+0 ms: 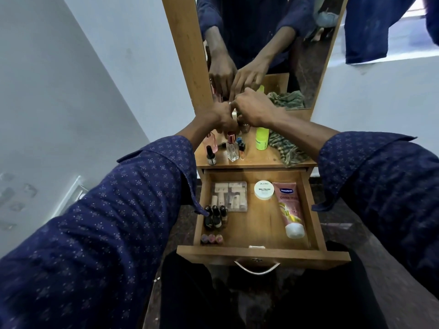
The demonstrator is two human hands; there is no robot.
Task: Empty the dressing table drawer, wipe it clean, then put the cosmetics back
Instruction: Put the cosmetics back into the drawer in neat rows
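Hands (240, 112) together over desk (263, 156) top, near mirror (266, 43).
Left (222, 119) and right (255, 109) curled around small items, hidden; drawer (261, 254) open, holding tube (288, 208), jar (264, 189), bottles (215, 217).

Wooden tabletop (261, 160): perfume bottle (232, 148), nail polish bottle (210, 156), green tube (262, 138), striped cloth (286, 148).

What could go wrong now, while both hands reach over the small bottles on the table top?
1. The left hand and right hand work close together above the upright glass perfume bottle; a wrist might tip it onto the dark nail polish bottle.
2. The left sleeve cuff hangs near the upright bottles in the drawer and could topple them.
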